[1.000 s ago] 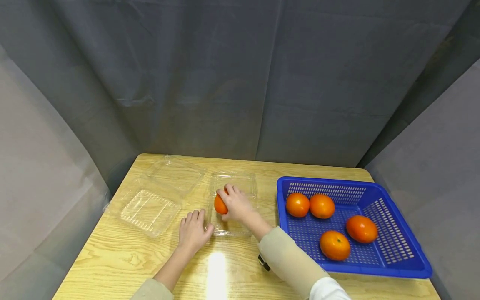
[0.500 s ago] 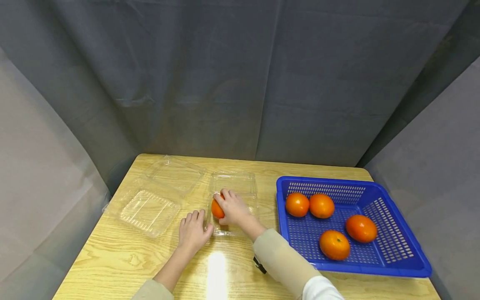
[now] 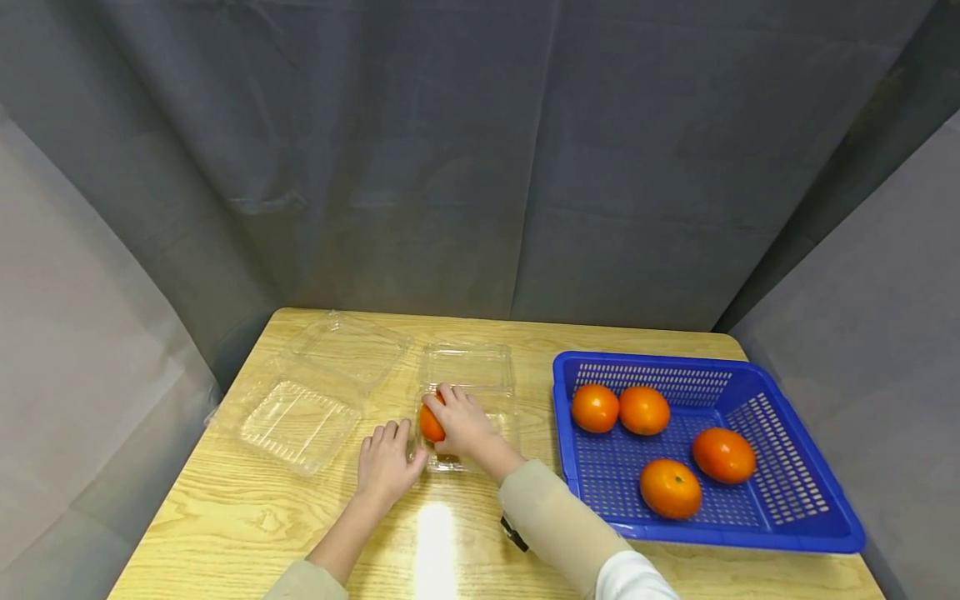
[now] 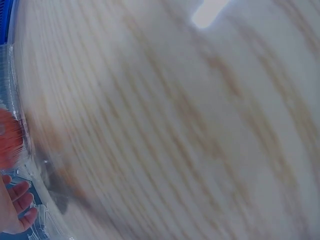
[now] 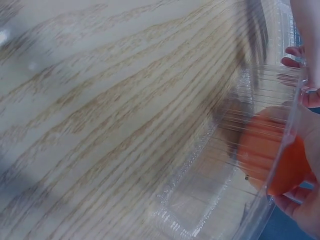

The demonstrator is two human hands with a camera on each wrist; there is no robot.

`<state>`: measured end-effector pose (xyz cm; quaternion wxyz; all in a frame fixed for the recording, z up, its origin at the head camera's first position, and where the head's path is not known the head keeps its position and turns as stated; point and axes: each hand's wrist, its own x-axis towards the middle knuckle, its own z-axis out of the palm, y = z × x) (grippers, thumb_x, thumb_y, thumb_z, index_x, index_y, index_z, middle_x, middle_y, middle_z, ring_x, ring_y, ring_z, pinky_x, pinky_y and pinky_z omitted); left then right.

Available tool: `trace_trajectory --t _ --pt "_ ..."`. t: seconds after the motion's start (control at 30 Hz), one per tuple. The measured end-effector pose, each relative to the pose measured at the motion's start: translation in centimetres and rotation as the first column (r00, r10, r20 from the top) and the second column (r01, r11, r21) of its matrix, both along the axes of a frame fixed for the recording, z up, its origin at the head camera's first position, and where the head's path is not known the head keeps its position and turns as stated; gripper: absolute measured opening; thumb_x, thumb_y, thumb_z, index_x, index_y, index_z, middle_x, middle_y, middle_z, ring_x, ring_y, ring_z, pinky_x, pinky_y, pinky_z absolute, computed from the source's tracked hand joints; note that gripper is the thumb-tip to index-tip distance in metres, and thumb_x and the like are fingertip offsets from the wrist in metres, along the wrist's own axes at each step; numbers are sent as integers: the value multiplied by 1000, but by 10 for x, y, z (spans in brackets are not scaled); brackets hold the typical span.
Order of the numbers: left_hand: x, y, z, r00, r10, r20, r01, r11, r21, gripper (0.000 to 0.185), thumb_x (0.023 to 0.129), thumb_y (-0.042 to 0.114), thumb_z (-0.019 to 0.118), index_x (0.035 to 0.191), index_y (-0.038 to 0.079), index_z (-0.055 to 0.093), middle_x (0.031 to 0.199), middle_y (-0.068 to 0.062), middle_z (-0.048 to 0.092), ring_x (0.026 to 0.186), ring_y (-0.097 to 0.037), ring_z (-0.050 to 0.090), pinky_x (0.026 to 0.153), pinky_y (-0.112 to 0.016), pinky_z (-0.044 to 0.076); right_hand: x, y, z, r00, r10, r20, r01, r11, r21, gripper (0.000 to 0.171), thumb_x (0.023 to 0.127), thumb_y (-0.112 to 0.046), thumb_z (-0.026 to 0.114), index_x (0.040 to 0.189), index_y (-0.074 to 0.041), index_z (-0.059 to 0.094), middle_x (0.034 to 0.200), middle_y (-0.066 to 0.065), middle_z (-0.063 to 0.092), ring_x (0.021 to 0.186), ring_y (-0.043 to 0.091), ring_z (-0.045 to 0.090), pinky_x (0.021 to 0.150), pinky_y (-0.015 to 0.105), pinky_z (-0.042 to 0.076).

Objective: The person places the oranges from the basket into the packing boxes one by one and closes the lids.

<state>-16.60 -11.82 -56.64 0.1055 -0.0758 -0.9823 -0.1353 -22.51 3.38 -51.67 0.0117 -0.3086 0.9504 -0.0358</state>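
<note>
My right hand (image 3: 459,425) grips an orange persimmon (image 3: 431,423) and holds it down inside the open clear plastic clamshell box (image 3: 468,367) at the table's middle. The right wrist view shows the same persimmon (image 5: 272,157) through the box wall (image 5: 200,200). My left hand (image 3: 386,465) lies flat on the table with straight fingers, its thumb against the box's left front corner. In the left wrist view only fingertips (image 4: 15,212) and a blurred orange patch (image 4: 9,142) appear at the left edge.
A blue slotted basket (image 3: 787,500) at the right holds several more persimmons (image 3: 670,489). A second open clear clamshell box (image 3: 300,421) lies at the left. The wooden table (image 3: 240,517) is ringed by grey curtains.
My right hand has carried the persimmon toward me and down into the nearer half of the clamshell box. The left hand has stayed in place.
</note>
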Motion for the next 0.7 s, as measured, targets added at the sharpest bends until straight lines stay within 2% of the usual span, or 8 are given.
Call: trace_trajectory --t 0.7 --pt "1 1 1 1000 4 -28 -4 1000 22 49 83 36 52 121 4 54 108 -13 58 95 -29 53 79 -43 43 0 -2 -7 1000 -11 5 11 1000 16 72 70 -36 73 133 -20 41 131 8 37 118 27 39 95 42 39"
